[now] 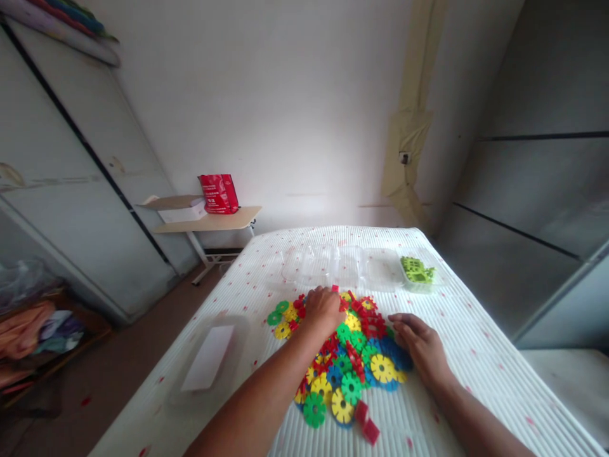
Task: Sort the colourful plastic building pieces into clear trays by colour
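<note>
A heap of plastic snowflake discs and notched pieces in red, yellow, green and blue [351, 388] lies on the white table in front of me. My left hand [325, 306] reaches over the back of the heap, knuckles up and fingers curled down among red pieces. Its fingertips are mostly hidden, so what they grip does not show. At the heap's right edge is my right hand [421, 343], thumb and fingers bent close together beside blue and green discs. Whatever sits between those fingers is too small to make out. Two red square pieces [366, 421] lie at the near edge.
Behind the heap stands a row of clear plastic containers [346, 265]; the rightmost holds light green pieces [417, 270]. A translucent lid or tray with a white card [208, 357] lies at left. A side table [238, 219] bears a red bag [219, 194] and a box.
</note>
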### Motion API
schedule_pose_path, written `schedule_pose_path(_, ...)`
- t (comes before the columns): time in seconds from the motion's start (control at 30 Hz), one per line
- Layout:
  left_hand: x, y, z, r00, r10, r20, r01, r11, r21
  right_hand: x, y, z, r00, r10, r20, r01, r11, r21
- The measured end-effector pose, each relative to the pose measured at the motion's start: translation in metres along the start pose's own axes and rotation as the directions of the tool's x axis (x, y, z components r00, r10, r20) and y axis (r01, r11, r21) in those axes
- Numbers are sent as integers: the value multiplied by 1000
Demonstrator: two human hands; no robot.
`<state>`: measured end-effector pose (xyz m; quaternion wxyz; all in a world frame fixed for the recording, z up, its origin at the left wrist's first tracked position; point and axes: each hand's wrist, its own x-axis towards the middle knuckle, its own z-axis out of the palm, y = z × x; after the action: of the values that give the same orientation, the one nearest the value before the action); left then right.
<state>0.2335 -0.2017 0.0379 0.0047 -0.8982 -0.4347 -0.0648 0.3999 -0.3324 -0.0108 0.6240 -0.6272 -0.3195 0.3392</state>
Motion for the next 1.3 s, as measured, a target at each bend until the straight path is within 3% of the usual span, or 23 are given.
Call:
schedule_pose_path(0.17, -3, 1, -8, 996, 42, -80, -49, 994, -95, 1, -3, 0, 998, 56, -30, -54, 994, 90)
schedule_pose_path(0.3, -2, 10, -16, 933, 300, -199, -342, 911, -230, 6, -3, -8, 986, 111, -128, -92, 985, 145)
schedule_pose_path(0.4, 1, 22, -15, 879, 454, -144, -476, 850, -224, 12, -1, -16, 979, 59, -193, -39, 994, 105)
schedule_pose_path(0.6, 7, 37, -2, 867, 498, 2, -491, 856, -159, 15, -2, -16, 975, 23, -220, 1, 994, 108)
schedule_pose_path(0.93, 3, 42, -1, 849, 527, 30, -520, 845, -123, 13, 0, -18, 983, 23, -180, -14, 999, 49)
schedule_pose_path(1.1, -3, 44, -8, 858, 513, -34, -513, 849, -124, 15, 2, -18, 983, 40, -181, -29, 998, 65)
schedule_pose_path(1.2, -5, 25, -27, 872, 473, -125, -487, 862, -138, 13, 0, -18, 979, 88, -183, -73, 993, 89)
schedule_pose_path(1.3, 0, -23, -51, 915, 344, -210, -373, 920, -119, 11, -2, -17, 978, 101, -185, -85, 992, 91)
